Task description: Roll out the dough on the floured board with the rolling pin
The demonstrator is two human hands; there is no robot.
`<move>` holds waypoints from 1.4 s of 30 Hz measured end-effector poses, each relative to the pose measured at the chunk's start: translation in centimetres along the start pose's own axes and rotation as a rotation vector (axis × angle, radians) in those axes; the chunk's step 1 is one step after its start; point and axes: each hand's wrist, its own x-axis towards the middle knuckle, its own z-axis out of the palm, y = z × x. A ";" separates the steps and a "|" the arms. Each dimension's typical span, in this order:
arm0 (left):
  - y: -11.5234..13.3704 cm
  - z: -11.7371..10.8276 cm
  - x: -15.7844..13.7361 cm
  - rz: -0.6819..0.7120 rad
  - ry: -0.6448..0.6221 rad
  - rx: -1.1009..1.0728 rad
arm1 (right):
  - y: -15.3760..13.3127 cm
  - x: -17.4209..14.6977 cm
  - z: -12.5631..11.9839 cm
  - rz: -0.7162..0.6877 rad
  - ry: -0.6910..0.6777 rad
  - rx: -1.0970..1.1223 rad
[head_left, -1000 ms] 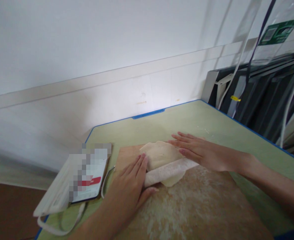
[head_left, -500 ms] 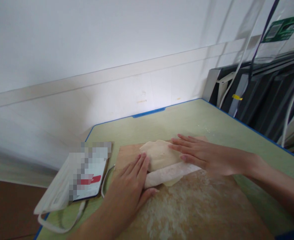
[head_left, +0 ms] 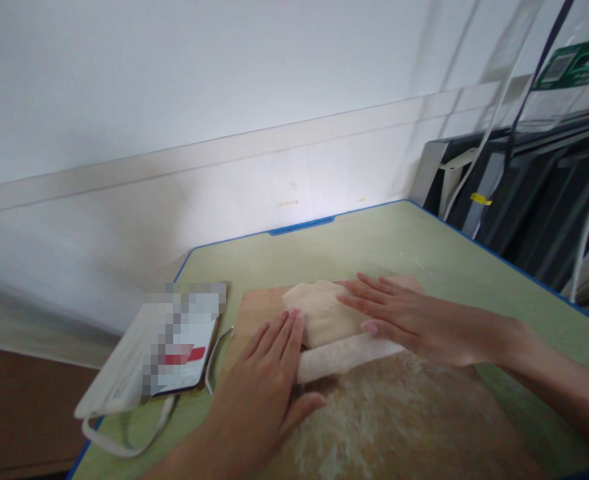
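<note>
A pale sheet of dough (head_left: 319, 312) lies on a floured wooden board (head_left: 394, 407). Across its near edge rests a flour-coated rolling pin (head_left: 347, 355), both ends covered by my hands. My left hand (head_left: 269, 373) is flat over the pin's left end, fingers stretched forward and thumb apart. Over the right end lies my right hand (head_left: 409, 313), also flat, with its fingers extended toward the dough and the thumb alongside the pin. Neither hand wraps around the pin.
The board sits on a green table (head_left: 374, 233) with blue edging, against a white wall. Left of the board are a phone (head_left: 189, 360), partly pixelated, and a white face mask (head_left: 119, 373) with its strap loop. Dark panels (head_left: 539, 193) and hanging cords stand beyond the right edge.
The rolling pin has come slightly nearer to me under both hands. The dough flap that showed on its near side is no longer visible. The view has shifted slightly.
</note>
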 end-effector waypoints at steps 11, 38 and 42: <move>-0.2 -0.1 0.3 -0.011 -0.036 0.001 | 0.0 0.3 0.2 0.016 0.032 -0.072; -0.1 -0.4 0.2 -0.013 -0.097 -0.106 | 0.0 0.5 0.4 0.080 0.069 -0.046; -0.8 -0.5 0.7 -0.049 -0.098 -0.095 | 0.5 0.8 0.4 0.112 0.087 -0.053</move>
